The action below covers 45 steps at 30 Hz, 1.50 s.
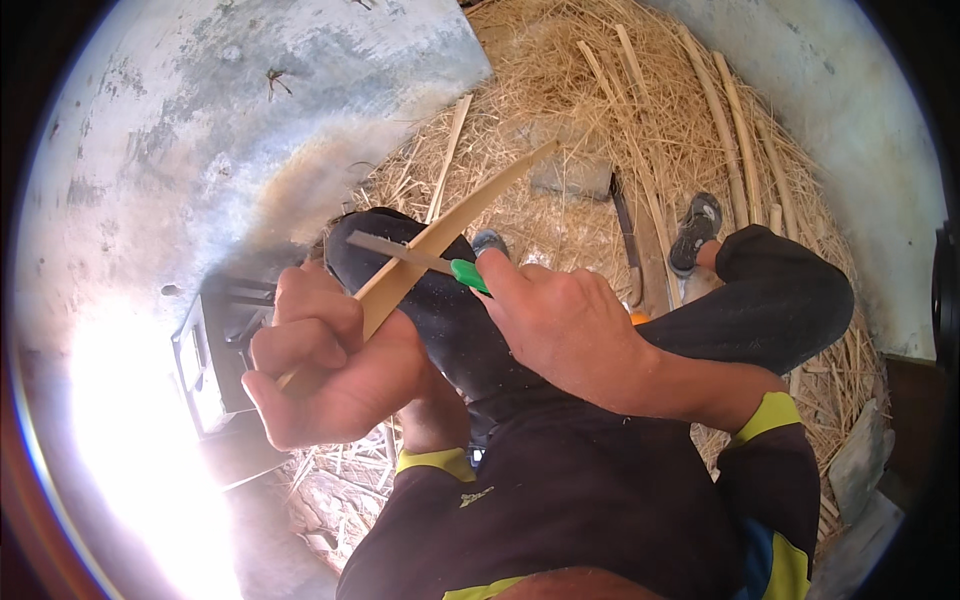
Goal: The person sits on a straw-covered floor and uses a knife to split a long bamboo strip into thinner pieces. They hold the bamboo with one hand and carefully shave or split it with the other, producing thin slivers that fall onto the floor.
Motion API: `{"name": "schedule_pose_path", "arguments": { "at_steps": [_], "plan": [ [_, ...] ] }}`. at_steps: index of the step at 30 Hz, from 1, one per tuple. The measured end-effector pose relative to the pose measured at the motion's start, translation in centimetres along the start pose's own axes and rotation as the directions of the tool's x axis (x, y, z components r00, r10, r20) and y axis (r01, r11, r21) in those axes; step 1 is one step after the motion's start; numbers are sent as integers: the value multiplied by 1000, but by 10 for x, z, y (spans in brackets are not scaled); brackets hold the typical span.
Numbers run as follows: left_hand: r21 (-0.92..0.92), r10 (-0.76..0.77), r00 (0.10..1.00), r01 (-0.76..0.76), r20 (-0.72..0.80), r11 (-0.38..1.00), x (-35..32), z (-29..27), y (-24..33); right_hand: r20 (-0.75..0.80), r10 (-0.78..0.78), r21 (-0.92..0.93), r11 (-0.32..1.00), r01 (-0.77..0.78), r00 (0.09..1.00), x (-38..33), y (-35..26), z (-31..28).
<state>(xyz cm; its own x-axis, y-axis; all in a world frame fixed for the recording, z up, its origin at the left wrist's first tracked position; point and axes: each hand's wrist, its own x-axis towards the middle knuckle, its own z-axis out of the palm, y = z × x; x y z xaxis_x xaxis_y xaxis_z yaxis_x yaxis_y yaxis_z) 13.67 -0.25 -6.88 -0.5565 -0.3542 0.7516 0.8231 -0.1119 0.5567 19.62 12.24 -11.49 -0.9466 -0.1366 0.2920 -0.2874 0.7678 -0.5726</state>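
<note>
My left hand (325, 365) is closed around the lower end of a flat, pale bamboo or wooden strip (455, 220), which slants up and away to the right. In my right hand (575, 325) is a knife with a green handle (468, 275). Its straight grey blade lies across the strip, a short way above my left fingers, and points left. Both hands are over my bent left leg (425, 320) in dark trousers. The part of the strip inside my left hand is mostly hidden.
Straw-like shavings (540, 60) cover the floor. Several long sticks (735, 140) lie at the far right, near a grey block (572, 180) and a dark, slender tool (627, 235). A dark box-like object (220, 350) stands at left. Pale walls (250, 110) rise around me.
</note>
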Motion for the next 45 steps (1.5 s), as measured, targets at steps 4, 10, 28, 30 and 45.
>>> {"name": "schedule_pose_path", "arguments": {
  "at_steps": [4,10,28,30,45],
  "plan": [
    [26,-18,999,19,-39,999,4,4,-4,12,-31,72,997,31,999,1,-7,-10],
    [29,22,1000,-22,-21,999,4,6,-1,43,142,-11,990,-142,989,6,20,7],
    [117,66,912,-20,-405,993,7,29,-7,-37,-31,76,997,34,999,7,-5,9],
    [21,-26,929,36,-369,999,5,27,-2,-30,-30,80,996,32,999,5,-18,4],
    [198,106,904,-24,-415,980,5,24,-6,89,172,84,980,-179,981,5,14,23]
  ]
}}
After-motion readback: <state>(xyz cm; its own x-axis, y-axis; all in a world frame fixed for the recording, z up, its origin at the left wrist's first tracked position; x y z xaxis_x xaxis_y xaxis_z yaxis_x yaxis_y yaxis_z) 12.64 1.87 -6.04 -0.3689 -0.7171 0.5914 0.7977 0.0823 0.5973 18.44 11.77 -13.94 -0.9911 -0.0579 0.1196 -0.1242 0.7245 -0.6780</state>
